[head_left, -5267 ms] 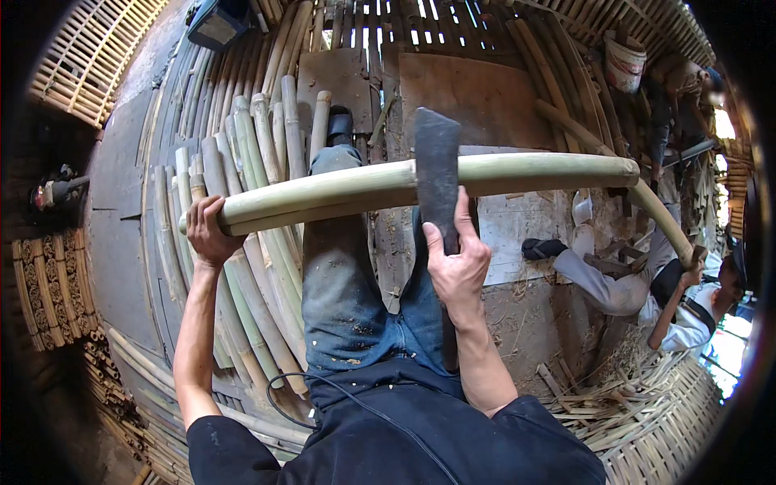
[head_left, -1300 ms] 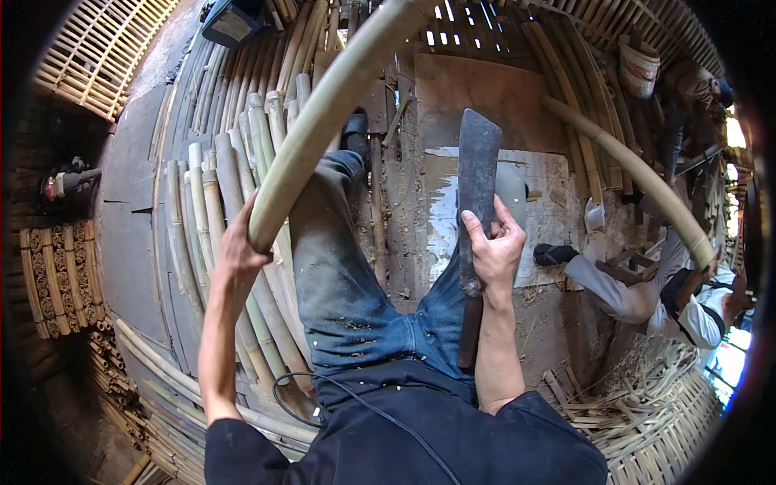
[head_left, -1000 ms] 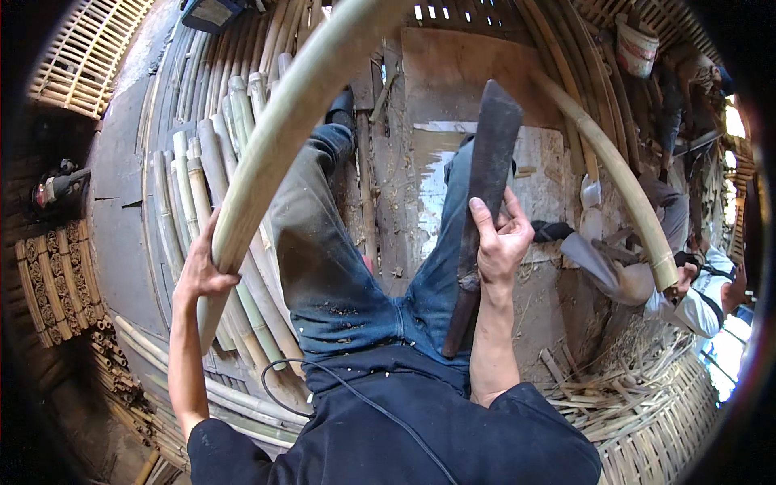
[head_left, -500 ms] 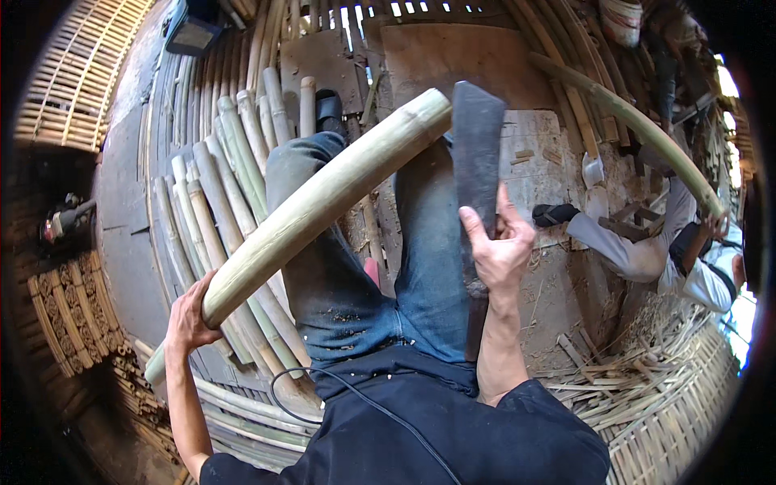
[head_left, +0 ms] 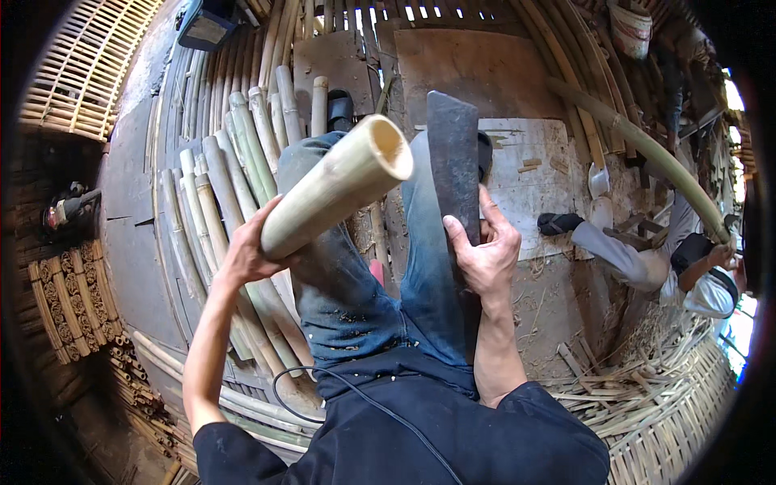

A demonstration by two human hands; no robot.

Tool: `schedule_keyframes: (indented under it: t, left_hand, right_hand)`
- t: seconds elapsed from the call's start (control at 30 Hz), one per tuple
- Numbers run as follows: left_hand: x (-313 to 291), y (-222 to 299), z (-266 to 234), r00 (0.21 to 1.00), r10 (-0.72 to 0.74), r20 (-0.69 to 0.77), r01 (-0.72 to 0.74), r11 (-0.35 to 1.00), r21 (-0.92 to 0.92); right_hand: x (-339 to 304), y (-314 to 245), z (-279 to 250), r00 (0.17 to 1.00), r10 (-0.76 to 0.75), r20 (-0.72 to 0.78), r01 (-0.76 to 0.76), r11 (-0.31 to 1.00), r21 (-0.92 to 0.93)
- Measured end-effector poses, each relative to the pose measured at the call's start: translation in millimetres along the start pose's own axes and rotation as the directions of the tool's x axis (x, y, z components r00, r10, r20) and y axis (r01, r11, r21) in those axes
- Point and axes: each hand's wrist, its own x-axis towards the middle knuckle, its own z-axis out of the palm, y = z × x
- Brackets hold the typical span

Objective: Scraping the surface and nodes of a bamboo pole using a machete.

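My left hand [head_left: 247,246] is closed round the lower part of a thick, pale bamboo pole [head_left: 333,187]. The pole slants up and to the right above my left leg, its hollow cut end facing up. In my right hand [head_left: 491,257] is a broad, dark machete [head_left: 454,153], its wide blade pointing away from me over my right leg. My thumb lies along the blade, and the handle is mostly hidden below my wrist. The blade and the pole's open end are close together but apart.
Several bamboo poles [head_left: 260,137] lie on the floor to my left. At the right, another person [head_left: 687,275] sits holding a long bamboo pole [head_left: 659,153]. Split strips [head_left: 638,388] are heaped at lower right, near a white bucket [head_left: 630,31] farther back.
My left hand has moved up and to the right, and the bamboo pole has turned so its hollow end shows. The machete has shifted slightly left.
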Motion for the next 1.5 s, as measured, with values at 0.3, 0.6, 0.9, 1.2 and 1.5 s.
schedule_keyframes:
  t: [0.3, 0.6, 0.9, 1.2, 1.5]
  left_hand:
    - [31, 54, -15, 0.916, -0.163, 0.365, 0.059, 0.958, 0.28]
    - [49, 75, -13, 0.904, -0.178, 0.388, 0.096, 0.97, 0.222]
    - [59, 87, -19, 0.891, -0.185, 0.415, 0.12, 0.977, 0.179]
    - [64, 87, -17, 0.895, -0.195, 0.401, 0.112, 0.969, 0.221]
    - [52, 77, -10, 0.91, -0.167, 0.379, 0.085, 0.971, 0.223]
  right_hand:
    - [-7, 17, -22, 0.986, 0.085, -0.146, -0.051, 0.973, 0.225]
    - [16, 14, 9, 0.99, 0.131, 0.043, -0.131, 0.991, 0.008]
    - [14, 6, 10, 0.998, -0.03, -0.056, 0.025, 0.996, -0.087]
    - [22, 5, 3, 0.994, -0.067, -0.089, 0.061, 0.996, -0.071]
    - [25, 7, -4, 0.999, 0.02, -0.042, -0.017, 0.998, 0.059]
